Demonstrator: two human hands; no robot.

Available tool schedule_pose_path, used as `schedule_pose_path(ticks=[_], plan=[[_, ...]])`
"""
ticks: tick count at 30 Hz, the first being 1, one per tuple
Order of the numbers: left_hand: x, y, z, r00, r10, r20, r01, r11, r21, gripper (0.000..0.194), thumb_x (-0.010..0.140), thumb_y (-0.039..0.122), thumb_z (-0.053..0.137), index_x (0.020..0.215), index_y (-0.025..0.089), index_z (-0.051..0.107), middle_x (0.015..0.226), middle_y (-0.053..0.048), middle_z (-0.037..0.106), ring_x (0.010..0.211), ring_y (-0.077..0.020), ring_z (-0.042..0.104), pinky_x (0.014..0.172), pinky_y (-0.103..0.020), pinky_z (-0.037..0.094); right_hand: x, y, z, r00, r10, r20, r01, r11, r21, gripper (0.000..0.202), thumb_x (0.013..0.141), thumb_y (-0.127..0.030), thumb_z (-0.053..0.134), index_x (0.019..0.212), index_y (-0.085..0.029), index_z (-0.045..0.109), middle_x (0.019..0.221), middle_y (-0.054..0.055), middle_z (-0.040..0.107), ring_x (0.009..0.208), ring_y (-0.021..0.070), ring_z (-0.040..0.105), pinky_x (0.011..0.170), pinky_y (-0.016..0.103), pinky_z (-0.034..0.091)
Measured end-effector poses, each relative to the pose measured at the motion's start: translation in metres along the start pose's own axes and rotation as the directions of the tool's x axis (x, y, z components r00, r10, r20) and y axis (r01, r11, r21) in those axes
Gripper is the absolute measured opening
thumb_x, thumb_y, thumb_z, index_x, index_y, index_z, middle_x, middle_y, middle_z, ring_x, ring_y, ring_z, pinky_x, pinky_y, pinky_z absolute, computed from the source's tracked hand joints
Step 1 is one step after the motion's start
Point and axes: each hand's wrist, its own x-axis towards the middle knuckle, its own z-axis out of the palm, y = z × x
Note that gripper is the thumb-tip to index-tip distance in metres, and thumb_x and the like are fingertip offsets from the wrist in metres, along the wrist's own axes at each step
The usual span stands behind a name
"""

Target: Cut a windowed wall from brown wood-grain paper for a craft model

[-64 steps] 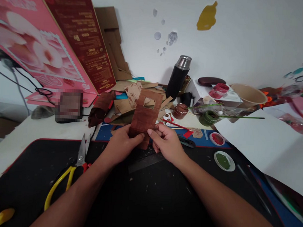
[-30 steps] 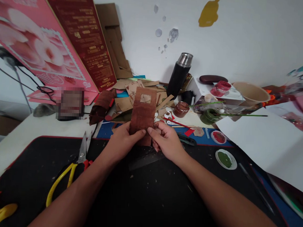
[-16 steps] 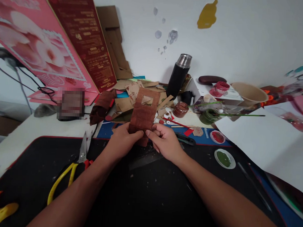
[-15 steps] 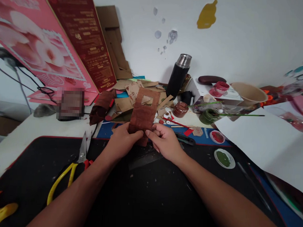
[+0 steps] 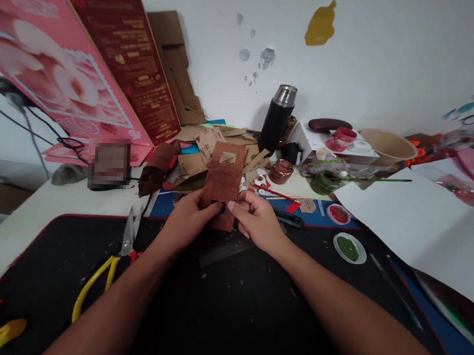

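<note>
A brown-painted cardboard piece [image 5: 223, 182] with a rectangular window cut near its top is held up over the far edge of the black mat. My left hand [image 5: 191, 215] is closed on its lower left side, thumb across the front. At its lower right edge, my right hand [image 5: 257, 217] pinches it between thumb and fingers. A second opening shows near the thumbs, partly covered by them. Beneath the hands a clear ruler-like strip [image 5: 224, 251] lies on the mat. Beside my right hand is a dark utility knife [image 5: 289, 217].
Open scissors [image 5: 128, 236] with yellow and red handles lie left on the black mat [image 5: 224, 311]. Cardboard scraps [image 5: 191, 164] are piled behind. A black thermos [image 5: 275, 122], brown paint jar [image 5: 281, 171], green jar [image 5: 325, 182] and green paint lid [image 5: 349, 248] stand rightward.
The cardboard piece has tipped so that its face looks shorter, and the lower opening by the thumbs has come into view. Both hands keep their hold. The view has shifted slightly.
</note>
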Motion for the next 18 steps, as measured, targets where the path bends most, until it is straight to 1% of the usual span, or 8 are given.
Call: schedule_pose_path(ticks=[3, 6, 8, 10, 12, 15, 18], plan=[[-0.0008, 0.0008, 0.0005, 1.000, 0.008, 0.016, -0.007, 0.999, -0.052, 0.041, 0.079, 0.048, 0.071, 0.106, 0.018, 0.074, 0.104, -0.008, 0.080, 0.094, -0.0282, 0.072, 0.082, -0.038, 0.054, 0.0019, 0.0017, -0.0021, 1.000, -0.009, 0.011, 0.009, 1.000, 0.018, 0.035, 0.088, -0.056, 0.071, 0.089, -0.024, 0.057, 0.049, -0.015, 0.040, 0.033, 0.0070, 0.035, 0.034, 0.023, 0.025], [-0.0019, 0.0017, 0.0001, 1.000, 0.004, 0.019, -0.003, 0.999, -0.046, 0.043, 0.080, 0.054, 0.073, 0.102, 0.018, 0.076, 0.101, -0.008, 0.080, 0.094, -0.0291, 0.072, 0.082, -0.038, 0.054, 0.0022, 0.0020, -0.0028, 1.000, -0.022, 0.000, 0.022, 0.999, 0.045, 0.032, 0.089, -0.053, 0.072, 0.088, -0.024, 0.058, 0.049, -0.014, 0.042, 0.034, 0.0067, 0.036, 0.036, 0.023, 0.028], [-0.0026, 0.0028, -0.0007, 1.000, 0.004, 0.029, -0.002, 0.997, -0.081, 0.045, 0.079, 0.057, 0.075, 0.100, 0.018, 0.076, 0.099, -0.007, 0.080, 0.093, -0.0286, 0.071, 0.082, -0.038, 0.054, 0.0024, 0.0013, -0.0033, 1.000, -0.021, -0.014, 0.021, 0.998, 0.057, 0.032, 0.089, -0.052, 0.073, 0.087, -0.023, 0.057, 0.048, -0.015, 0.042, 0.034, 0.0067, 0.036, 0.036, 0.023, 0.028], [-0.0030, 0.0037, -0.0016, 0.998, 0.001, 0.055, 0.007, 0.989, -0.151, 0.044, 0.078, 0.058, 0.077, 0.096, 0.017, 0.076, 0.092, -0.007, 0.079, 0.085, -0.0262, 0.071, 0.078, -0.036, 0.054, 0.0029, 0.0006, -0.0043, 1.000, -0.023, -0.019, 0.024, 0.998, 0.056, 0.033, 0.089, -0.052, 0.073, 0.087, -0.023, 0.057, 0.047, -0.014, 0.043, 0.034, 0.0069, 0.037, 0.036, 0.022, 0.027], [-0.0027, 0.0037, -0.0025, 0.996, -0.005, 0.091, 0.029, 0.966, -0.258, 0.043, 0.078, 0.057, 0.078, 0.094, 0.017, 0.077, 0.087, -0.006, 0.079, 0.078, -0.0233, 0.070, 0.071, -0.033, 0.053, 0.0036, 0.0003, -0.0057, 0.999, -0.030, -0.019, 0.031, 0.999, 0.043, 0.033, 0.090, -0.053, 0.072, 0.088, -0.023, 0.058, 0.047, -0.014, 0.044, 0.034, 0.0071, 0.038, 0.036, 0.023, 0.027], [-0.0014, 0.0025, -0.0032, 0.993, -0.029, 0.114, 0.075, 0.906, -0.417, 0.043, 0.076, 0.055, 0.082, 0.098, 0.018, 0.078, 0.088, -0.007, 0.079, 0.074, -0.0221, 0.072, 0.066, -0.031, 0.054, 0.0043, 0.0010, -0.0077, 0.999, -0.033, -0.040, 0.035, 0.999, 0.026, 0.036, 0.089, -0.056, 0.072, 0.085, -0.023, 0.057, 0.046, -0.013, 0.044, 0.035, 0.0073, 0.037, 0.036, 0.023, 0.028], [0.0002, 0.0013, -0.0020, 0.992, -0.059, 0.109, 0.102, 0.885, -0.454, 0.044, 0.072, 0.056, 0.086, 0.093, 0.017, 0.079, 0.084, -0.008, 0.079, 0.068, -0.0215, 0.072, 0.064, -0.031, 0.055, 0.0041, 0.0011, -0.0087, 0.998, -0.041, -0.045, 0.042, 0.999, 0.009, 0.037, 0.090, -0.057, 0.072, 0.083, -0.024, 0.055, 0.047, -0.013, 0.044, 0.035, 0.0075, 0.037, 0.037, 0.023, 0.028]])
